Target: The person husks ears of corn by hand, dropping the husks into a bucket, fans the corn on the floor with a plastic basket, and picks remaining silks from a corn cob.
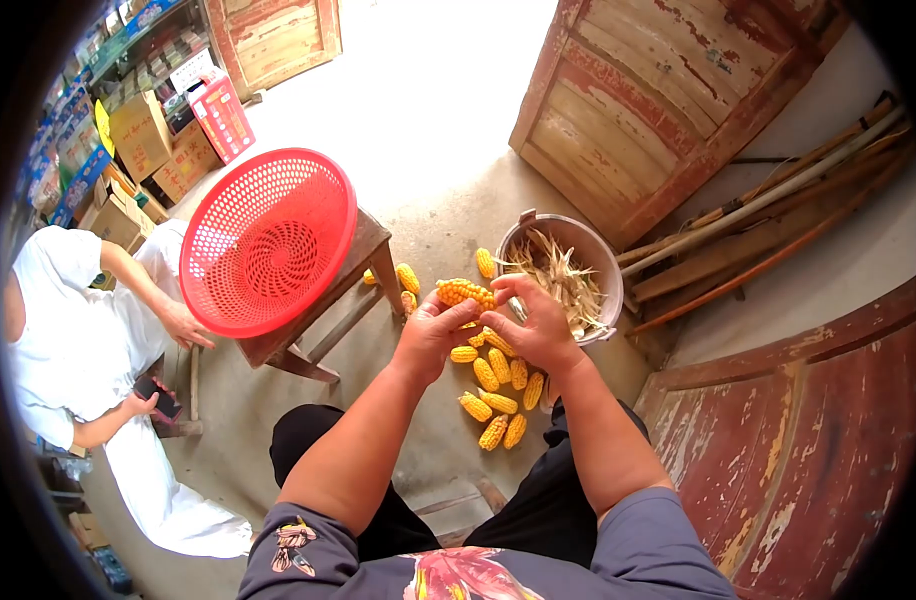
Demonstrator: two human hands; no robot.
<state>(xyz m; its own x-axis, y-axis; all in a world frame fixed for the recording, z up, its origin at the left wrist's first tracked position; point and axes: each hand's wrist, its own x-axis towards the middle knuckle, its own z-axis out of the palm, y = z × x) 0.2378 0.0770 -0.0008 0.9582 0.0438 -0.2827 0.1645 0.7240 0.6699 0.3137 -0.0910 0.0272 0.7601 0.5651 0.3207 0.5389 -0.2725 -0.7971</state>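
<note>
A yellow ear of corn (464, 292) lies level between my two hands, husk off, kernels showing. My left hand (428, 335) grips its left end, thumb along the near side. At the other end, my right hand (534, 322) holds the corn with thumb and bent fingers. Below my hands, several husked ears of corn (486, 375) lie on the concrete floor between my feet. Right behind my right hand stands a pale bucket (606, 262) filled with dry corn husks (553, 270).
A red plastic basket (323, 235) rests on a wooden stool (378, 250) to the left. Beside it sits a person in white (68, 300) holding a phone (158, 398). Wooden poles (768, 210) lean at the right wall near worn doors (648, 100). Cardboard boxes (138, 135) stand far left.
</note>
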